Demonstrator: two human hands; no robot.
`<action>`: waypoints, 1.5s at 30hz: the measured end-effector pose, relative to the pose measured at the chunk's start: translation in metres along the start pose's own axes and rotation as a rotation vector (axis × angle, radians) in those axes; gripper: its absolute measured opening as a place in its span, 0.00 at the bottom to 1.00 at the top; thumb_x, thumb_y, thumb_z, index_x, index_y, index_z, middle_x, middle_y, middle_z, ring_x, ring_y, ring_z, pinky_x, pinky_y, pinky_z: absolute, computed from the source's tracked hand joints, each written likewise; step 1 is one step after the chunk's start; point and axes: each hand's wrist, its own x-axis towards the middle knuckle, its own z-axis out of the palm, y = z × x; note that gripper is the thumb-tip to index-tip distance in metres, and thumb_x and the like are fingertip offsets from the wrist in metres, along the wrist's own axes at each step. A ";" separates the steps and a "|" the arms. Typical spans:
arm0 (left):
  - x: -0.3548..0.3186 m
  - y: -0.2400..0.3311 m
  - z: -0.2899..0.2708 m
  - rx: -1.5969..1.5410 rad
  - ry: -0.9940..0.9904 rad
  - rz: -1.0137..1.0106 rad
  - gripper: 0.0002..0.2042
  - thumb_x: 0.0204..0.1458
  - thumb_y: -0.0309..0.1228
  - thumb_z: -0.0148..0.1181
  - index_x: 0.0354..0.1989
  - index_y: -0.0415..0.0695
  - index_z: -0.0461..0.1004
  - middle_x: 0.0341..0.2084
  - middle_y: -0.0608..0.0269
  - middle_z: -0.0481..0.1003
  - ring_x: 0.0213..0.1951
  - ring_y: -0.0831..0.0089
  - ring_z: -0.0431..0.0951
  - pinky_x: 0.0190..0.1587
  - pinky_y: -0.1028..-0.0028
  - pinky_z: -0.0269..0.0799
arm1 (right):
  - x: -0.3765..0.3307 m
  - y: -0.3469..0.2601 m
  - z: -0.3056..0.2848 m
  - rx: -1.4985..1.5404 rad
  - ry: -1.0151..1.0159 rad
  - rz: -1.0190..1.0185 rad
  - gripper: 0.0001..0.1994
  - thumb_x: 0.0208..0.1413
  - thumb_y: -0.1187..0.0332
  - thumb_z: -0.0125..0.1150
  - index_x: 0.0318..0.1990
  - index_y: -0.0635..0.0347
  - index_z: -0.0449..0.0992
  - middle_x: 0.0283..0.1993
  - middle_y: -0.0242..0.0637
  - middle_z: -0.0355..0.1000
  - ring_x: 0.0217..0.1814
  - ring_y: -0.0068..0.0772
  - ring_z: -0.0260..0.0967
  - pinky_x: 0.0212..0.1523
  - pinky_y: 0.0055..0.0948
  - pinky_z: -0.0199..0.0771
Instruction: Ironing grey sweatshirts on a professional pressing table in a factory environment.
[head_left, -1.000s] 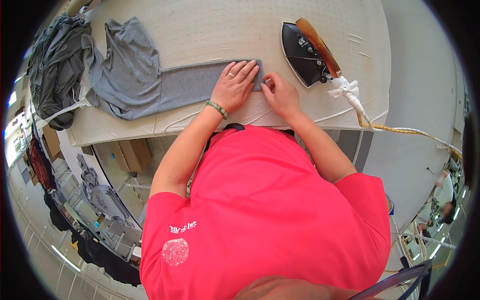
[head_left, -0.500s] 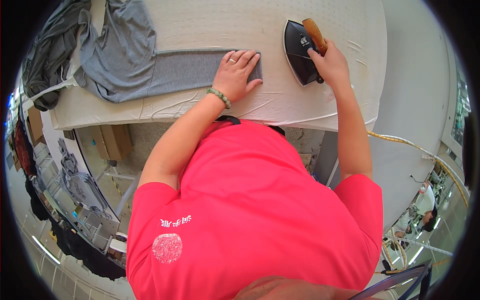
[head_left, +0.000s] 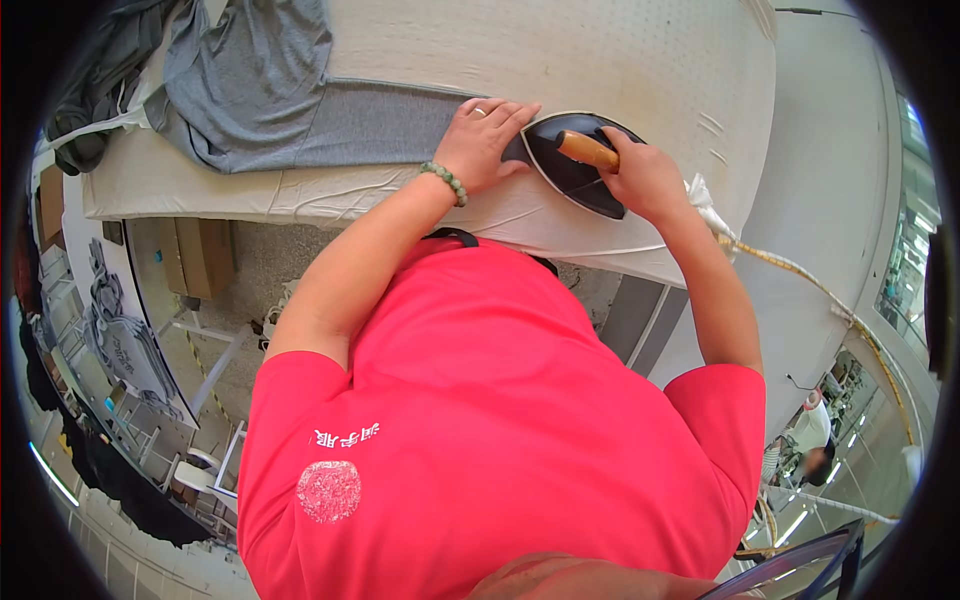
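Note:
A grey knit garment lies on the pale cloth-covered ironing table, with one sleeve stretched flat to the right. My left hand rests open on the sleeve's end, fingers spread and pointing right. My right hand is wrapped round the wooden handle of a black iron. The iron's tip points left and touches or nearly touches the fingers of my left hand and the cuff; I cannot tell if it overlaps the cloth. The sole of the iron is hidden.
Darker grey garments are bunched at the table's far left. A yellow-and-white cord runs off to the right, past my right forearm. Below the table at left are a cardboard box and a board with grey garments. Another person is far right.
The iron in my right hand has swung round and come left and nearer, its tip now pointing at the cuff. My left hand has stayed on the sleeve's end.

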 end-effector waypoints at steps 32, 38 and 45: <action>-0.002 -0.161 -0.081 0.391 -0.125 0.099 0.33 0.68 0.52 0.47 0.79 0.54 0.53 0.80 0.66 0.49 0.79 0.64 0.47 0.79 0.53 0.40 | 0.059 -0.036 -0.013 -0.062 -0.094 -0.177 0.25 0.56 0.60 0.69 0.58 0.57 0.71 0.34 0.50 0.81 0.37 0.55 0.80 0.39 0.51 0.80; 0.046 -0.182 -0.072 0.466 0.194 -0.007 0.29 0.67 0.44 0.52 0.74 0.48 0.61 0.72 0.58 0.63 0.74 0.60 0.61 0.74 0.52 0.54 | 0.065 -0.057 -0.016 0.016 -0.092 -0.051 0.27 0.55 0.60 0.69 0.62 0.57 0.71 0.37 0.53 0.80 0.40 0.58 0.79 0.41 0.51 0.79; -0.094 -0.144 -0.112 0.063 -0.117 0.268 0.22 0.59 0.37 0.62 0.62 0.47 0.74 0.57 0.59 0.73 0.60 0.62 0.73 0.67 0.57 0.65 | 0.067 -0.054 -0.014 0.037 -0.101 -0.087 0.27 0.55 0.61 0.70 0.61 0.57 0.72 0.36 0.52 0.81 0.38 0.57 0.80 0.40 0.51 0.80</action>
